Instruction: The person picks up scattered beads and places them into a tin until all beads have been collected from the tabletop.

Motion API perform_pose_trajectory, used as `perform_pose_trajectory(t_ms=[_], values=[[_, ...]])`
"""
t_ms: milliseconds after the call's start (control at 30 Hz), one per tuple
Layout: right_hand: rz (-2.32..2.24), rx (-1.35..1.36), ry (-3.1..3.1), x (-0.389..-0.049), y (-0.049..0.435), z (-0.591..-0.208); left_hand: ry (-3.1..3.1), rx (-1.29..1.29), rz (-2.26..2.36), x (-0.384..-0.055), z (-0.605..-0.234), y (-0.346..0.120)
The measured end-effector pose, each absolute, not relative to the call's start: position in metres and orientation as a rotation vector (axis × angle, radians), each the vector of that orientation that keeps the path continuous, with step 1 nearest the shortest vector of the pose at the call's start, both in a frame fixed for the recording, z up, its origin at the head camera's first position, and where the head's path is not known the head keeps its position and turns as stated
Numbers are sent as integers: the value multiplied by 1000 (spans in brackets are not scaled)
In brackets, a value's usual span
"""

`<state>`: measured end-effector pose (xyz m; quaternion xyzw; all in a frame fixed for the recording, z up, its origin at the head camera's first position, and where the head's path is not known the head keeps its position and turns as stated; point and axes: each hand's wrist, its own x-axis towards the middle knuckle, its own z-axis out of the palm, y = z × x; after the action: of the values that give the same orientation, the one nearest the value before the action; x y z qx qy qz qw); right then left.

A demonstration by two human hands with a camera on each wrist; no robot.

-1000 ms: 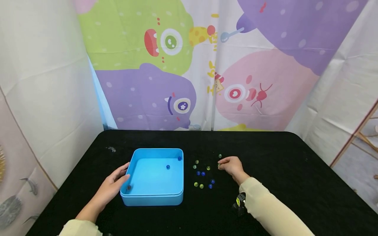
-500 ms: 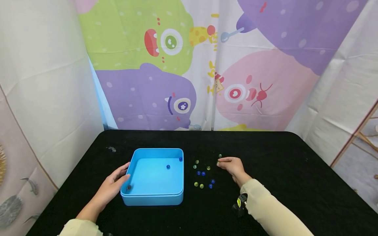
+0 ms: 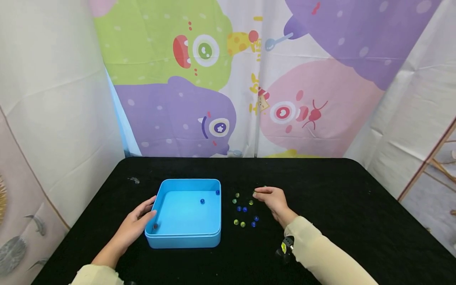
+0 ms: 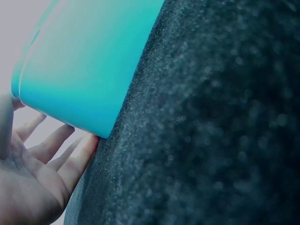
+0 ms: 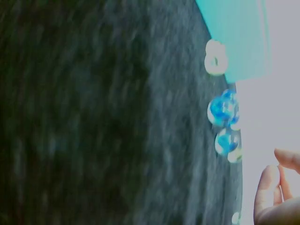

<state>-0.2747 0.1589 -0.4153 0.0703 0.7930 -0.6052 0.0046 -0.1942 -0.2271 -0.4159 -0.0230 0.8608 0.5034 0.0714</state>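
Observation:
A light blue plastic box (image 3: 185,242) stands open-topped on the black table, with a few marbles inside, among them a blue marble (image 3: 202,201). My left hand (image 3: 133,225) holds its left wall, thumb over the rim and fingers against the outside; the left wrist view shows those fingers (image 4: 77,161) at the box's side. To the right of the box, several green and blue marbles lie loose, such as a green marble (image 3: 243,224) and a blue marble (image 3: 253,224). Above them my right hand (image 3: 274,202) pinches a small marble between thumb and fingertips, mostly hidden by them.
The black cloth-covered table (image 3: 338,206) reaches back to a cartoon-printed curtain (image 3: 246,118). A small greyish mark (image 3: 133,180) shows on the cloth at the back left. Loose marbles lie between the box and my right hand.
My right hand has lifted the marble off the cloth and moved left toward the box, now covering most of the farthest green marble. My left hand and the box stay put.

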Motion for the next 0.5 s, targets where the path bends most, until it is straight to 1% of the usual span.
perform_pose_trajectory(t_ms=[500], values=[[-1909, 143, 2411, -266, 123, -404, 2598, -71, 1505, -194, -415, -226]])
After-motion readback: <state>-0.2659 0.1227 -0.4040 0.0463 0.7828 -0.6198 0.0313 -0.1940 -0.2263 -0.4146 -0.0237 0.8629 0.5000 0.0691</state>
